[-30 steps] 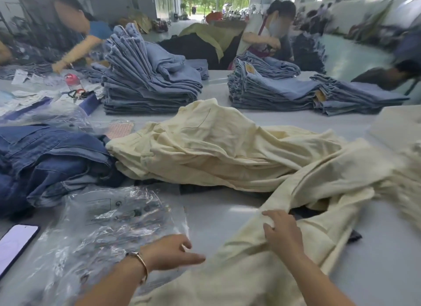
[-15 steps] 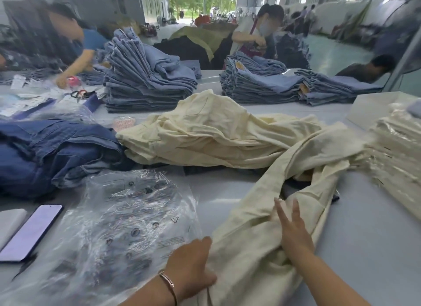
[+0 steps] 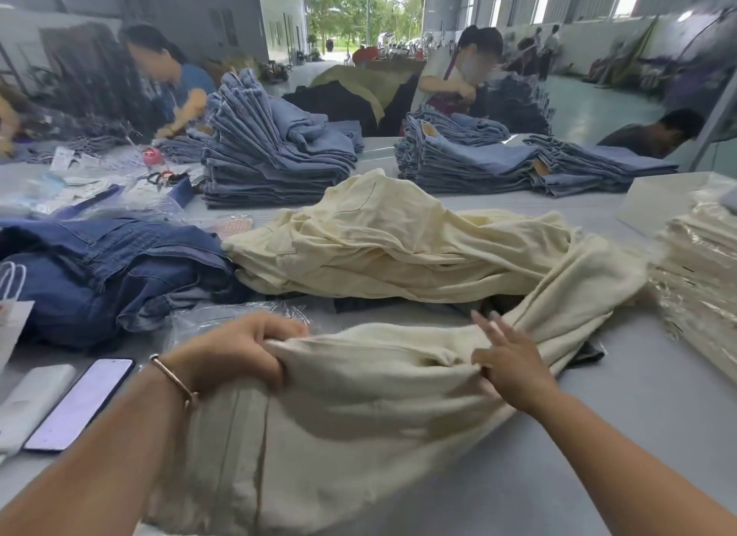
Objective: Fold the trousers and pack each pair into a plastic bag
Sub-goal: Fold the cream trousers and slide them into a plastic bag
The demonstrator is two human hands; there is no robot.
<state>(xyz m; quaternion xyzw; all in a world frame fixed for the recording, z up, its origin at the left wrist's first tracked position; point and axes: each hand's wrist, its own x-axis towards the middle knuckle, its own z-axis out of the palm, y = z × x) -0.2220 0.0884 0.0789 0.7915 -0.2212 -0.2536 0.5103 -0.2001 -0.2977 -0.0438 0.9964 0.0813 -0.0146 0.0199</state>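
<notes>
Two hands on cream trousers (image 3: 359, 408): left hand (image 3: 239, 348) grips fabric; right hand (image 3: 514, 360) fingers spread flat.

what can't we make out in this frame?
- Plastic bags: head view, mostly hidden behind the left hand and cream trousers.
- Right hand grip: thumb buried in cloth.
- Dark garment: covered by the trousers.
- Trouser hem: cut off by the bottom edge.

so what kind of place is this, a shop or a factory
Most likely a garment factory's packing hall, not a shop. Tall stacks of folded jeans cover a long shared table, bagged cream trousers pile up at the right, and other workers handle clothes in an open hall.
</notes>
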